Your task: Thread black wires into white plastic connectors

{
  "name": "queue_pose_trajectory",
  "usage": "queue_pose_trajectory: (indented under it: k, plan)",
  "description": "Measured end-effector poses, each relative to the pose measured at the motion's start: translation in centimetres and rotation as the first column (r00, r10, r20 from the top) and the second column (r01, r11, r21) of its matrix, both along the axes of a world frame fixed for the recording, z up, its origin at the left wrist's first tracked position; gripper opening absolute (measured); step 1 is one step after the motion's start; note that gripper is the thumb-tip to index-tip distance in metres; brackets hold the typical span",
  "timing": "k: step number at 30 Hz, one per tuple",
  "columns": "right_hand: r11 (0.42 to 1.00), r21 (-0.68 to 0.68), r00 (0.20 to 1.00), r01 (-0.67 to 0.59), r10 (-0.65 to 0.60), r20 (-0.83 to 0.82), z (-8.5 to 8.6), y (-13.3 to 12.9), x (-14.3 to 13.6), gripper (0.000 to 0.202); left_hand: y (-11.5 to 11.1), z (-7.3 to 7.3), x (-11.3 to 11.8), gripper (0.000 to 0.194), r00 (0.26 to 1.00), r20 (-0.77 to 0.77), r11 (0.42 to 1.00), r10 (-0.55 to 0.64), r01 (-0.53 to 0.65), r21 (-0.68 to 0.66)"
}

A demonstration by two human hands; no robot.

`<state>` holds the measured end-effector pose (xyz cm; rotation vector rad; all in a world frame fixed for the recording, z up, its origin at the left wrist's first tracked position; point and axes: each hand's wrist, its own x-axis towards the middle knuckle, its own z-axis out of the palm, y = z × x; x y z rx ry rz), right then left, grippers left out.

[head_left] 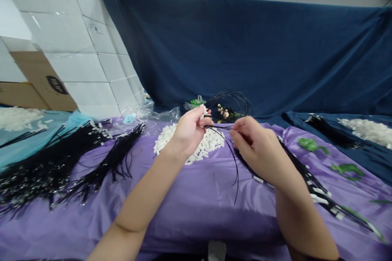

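Observation:
My left hand [192, 127] is closed around several thin black cords [216, 127], with small white pieces showing at its fingertips. The cords loop up behind the hand, and loose ends droop between my hands. To the right, my right hand [252, 140] pinches the same black cords, its fingertips partly hidden. Beneath and behind my left hand lies a heap of small white plastic pieces [211, 142] on the purple cloth [190, 195]. A bundle of black cords with white pieces [320, 191] lies under and beyond my right forearm.
Large bundles of black cords [45, 163] lie on the left, beside a smaller bundle [113, 159]. Clear plastic bags [150, 114] rest at the back. Artificial flowers [225, 112] stand before a dark blue curtain [245, 53]. More white pieces [367, 128] lie far right.

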<state>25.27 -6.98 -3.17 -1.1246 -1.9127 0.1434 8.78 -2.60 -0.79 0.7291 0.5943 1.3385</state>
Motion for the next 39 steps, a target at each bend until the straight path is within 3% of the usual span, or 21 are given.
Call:
queue_pose_trajectory:
  k: [2, 4, 6, 7, 10, 13, 15, 17, 19, 21, 23, 25, 28, 30, 32, 39]
  plan:
    - [0.965, -0.139, 0.957, -0.222, 0.188, -0.219, 0.3, 0.2, 0.5, 0.009, 0.2, -0.1, 0.1, 0.025, 0.999, 0.017, 1.000, 0.029, -0.029, 0.012]
    - [0.850, -0.206, 0.822, -0.485, 0.363, -0.438, 0.7, 0.5, 1.3, 0.014, 0.5, -0.2, 0.1, 0.024, 0.999, 0.024, 0.999, 0.041, -0.041, 0.006]
    - [0.766, -0.149, 0.684, -0.626, 0.447, -0.577, 1.2, 1.0, 2.2, 0.017, 0.6, -0.2, 0.1, 0.024, 0.999, 0.023, 0.999, 0.040, -0.040, -0.009]
    - [0.768, -0.089, 0.643, -0.635, 0.461, -0.611, 1.4, 1.3, 2.6, 0.015, 0.7, -0.2, 0.1, 0.024, 0.999, 0.022, 0.999, 0.035, -0.035, -0.014]
    - [0.841, 0.146, 0.582, -0.521, 0.475, -0.661, 1.6, 1.9, 3.7, 0.010, 0.6, -0.2, 0.1, 0.024, 1.000, 0.019, 1.000, 0.016, -0.016, -0.015]
    - [0.884, 0.353, 0.474, -0.307, 0.463, -0.749, 1.8, 2.1, 4.0, 0.012, 0.6, -0.3, 0.2, 0.024, 1.000, 0.010, 1.000, 0.018, -0.018, 0.011]
    - [0.878, 0.469, 0.413, -0.094, 0.463, -0.784, 2.1, 2.0, 3.8, 0.014, 0.6, -0.5, 0.3, 0.024, 1.000, 0.001, 0.999, 0.025, -0.025, 0.048]
    - [0.826, 0.556, 0.379, 0.093, 0.487, -0.787, 2.5, 1.6, 3.6, 0.014, 0.7, -0.8, 0.5, 0.023, 0.999, -0.008, 0.993, 0.038, -0.037, 0.109]
    - [0.810, 0.576, 0.325, 0.109, 0.518, -0.791, 2.8, 1.0, 3.4, 0.009, 0.7, -1.1, 0.6, 0.025, 0.998, -0.031, 0.982, 0.057, -0.051, 0.184]
    - [0.825, 0.565, 0.288, -0.032, 0.549, -0.785, 2.8, 0.4, 3.0, 0.011, 0.7, -1.4, 0.7, 0.027, 0.994, -0.074, 0.966, 0.078, -0.057, 0.253]
    - [0.811, 0.563, 0.340, -0.160, 0.581, -0.740, 2.3, -0.1, 2.4, 0.018, 0.6, -1.6, 0.8, 0.027, 0.986, -0.130, 0.948, 0.103, -0.058, 0.314]
    - [0.800, 0.572, 0.472, -0.180, 0.581, -0.664, 1.6, -0.4, 1.6, 0.015, 0.5, -1.8, 0.9, 0.026, 0.976, -0.177, 0.927, 0.131, -0.057, 0.370]
    - [0.868, 0.486, 0.743, -0.101, 0.391, -0.543, 0.6, -0.3, 0.3, 0.012, 0.2, -1.8, 1.0, 0.026, 0.966, -0.223, 0.905, 0.130, -0.023, 0.426]
    - [0.891, 0.455, 0.875, 0.007, 0.215, -0.434, 0.3, -0.1, -0.3, 0.010, 0.0, -1.6, 0.9, 0.025, 0.968, -0.232, 0.900, 0.094, 0.017, 0.435]
    - [0.889, 0.452, 0.927, 0.071, 0.108, -0.358, 0.1, 0.0, -0.6, 0.010, -0.3, -1.5, 0.8, 0.024, 0.973, -0.225, 0.899, 0.054, 0.051, 0.435]
    - [0.896, 0.431, 0.921, 0.109, 0.072, -0.383, 0.1, 0.1, -0.3, 0.013, -0.8, -1.2, 0.7, 0.026, 0.975, -0.217, 0.882, -0.047, 0.143, 0.449]
